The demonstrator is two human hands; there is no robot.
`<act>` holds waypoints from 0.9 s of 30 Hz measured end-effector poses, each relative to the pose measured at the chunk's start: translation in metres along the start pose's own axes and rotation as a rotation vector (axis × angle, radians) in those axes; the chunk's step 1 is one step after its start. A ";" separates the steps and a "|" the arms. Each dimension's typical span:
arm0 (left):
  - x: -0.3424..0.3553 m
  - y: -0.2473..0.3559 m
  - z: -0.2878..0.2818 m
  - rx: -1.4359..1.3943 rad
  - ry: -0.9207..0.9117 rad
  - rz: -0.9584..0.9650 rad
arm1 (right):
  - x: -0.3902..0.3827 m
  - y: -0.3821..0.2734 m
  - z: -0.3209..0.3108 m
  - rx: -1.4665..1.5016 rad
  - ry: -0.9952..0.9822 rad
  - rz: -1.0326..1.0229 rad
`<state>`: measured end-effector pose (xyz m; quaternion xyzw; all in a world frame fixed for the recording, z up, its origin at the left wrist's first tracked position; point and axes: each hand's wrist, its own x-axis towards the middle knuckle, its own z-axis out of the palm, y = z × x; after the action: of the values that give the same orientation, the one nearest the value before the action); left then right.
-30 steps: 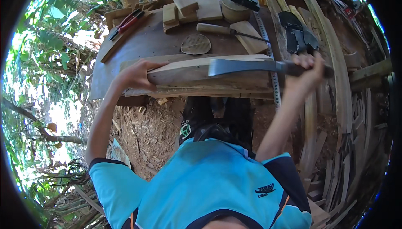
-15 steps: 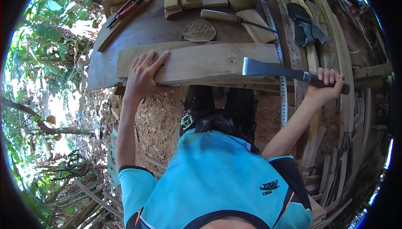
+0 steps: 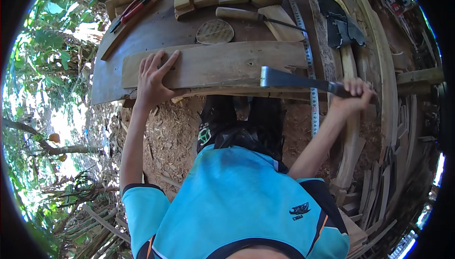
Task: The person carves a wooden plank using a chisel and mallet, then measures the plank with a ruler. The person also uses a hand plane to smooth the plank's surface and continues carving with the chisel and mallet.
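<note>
Along the near side of the bench (image 3: 166, 27) lies a long wooden board (image 3: 213, 64), with a broad-ended steel chopping tool (image 3: 296, 80) over the right part of its near edge, whether touching I cannot tell. The left hand (image 3: 155, 81) spreads, unclenched, on the board's left end, while the right hand (image 3: 354, 94) wraps the tool's handle beyond the right end. The step in hand looks like bracing the board for edge work; the next move would call for firm left-side pressure and a controlled blade angle.
</note>
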<state>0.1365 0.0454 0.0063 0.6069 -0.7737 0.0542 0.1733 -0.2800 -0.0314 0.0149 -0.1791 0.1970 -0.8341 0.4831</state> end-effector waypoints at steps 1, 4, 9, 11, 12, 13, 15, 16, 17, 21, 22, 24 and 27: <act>-0.001 0.000 0.003 0.003 -0.004 0.003 | -0.019 0.017 0.026 -0.044 0.010 0.024; -0.001 0.001 0.003 0.000 0.008 0.005 | -0.048 0.053 0.060 -0.075 -0.026 0.141; 0.004 0.003 0.001 -0.023 -0.051 -0.011 | -0.010 0.007 0.021 -0.114 -0.031 -0.019; 0.008 0.003 0.000 -0.021 -0.026 0.035 | -0.050 0.048 0.060 -0.127 0.001 0.082; 0.003 0.001 0.003 -0.019 -0.004 0.031 | -0.052 0.055 0.065 -0.124 0.011 0.126; 0.002 -0.003 0.002 -0.011 -0.006 0.026 | -0.056 0.060 0.073 -0.114 0.031 0.154; 0.006 0.001 0.005 -0.035 -0.011 0.037 | -0.041 0.040 0.066 -0.069 0.098 0.164; 0.002 0.002 0.002 -0.036 -0.012 0.021 | -0.020 0.021 0.035 0.104 0.060 0.226; 0.004 0.005 0.001 -0.024 -0.035 -0.006 | -0.014 0.012 0.031 -0.004 0.052 0.085; 0.006 0.001 0.009 -0.016 -0.018 0.018 | -0.055 0.064 0.059 -0.038 0.062 0.155; 0.006 -0.001 0.007 -0.042 -0.031 0.015 | -0.064 0.080 0.075 -0.109 0.024 0.130; 0.005 -0.005 0.005 -0.093 -0.056 0.011 | -0.056 0.070 0.069 -0.109 0.030 0.120; -0.002 -0.012 0.001 -0.141 -0.085 -0.021 | -0.027 0.034 0.037 -0.092 0.022 0.036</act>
<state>0.1480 0.0439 0.0033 0.6031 -0.7759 -0.0279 0.1831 -0.2240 -0.0292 0.0263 -0.1884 0.2438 -0.8172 0.4871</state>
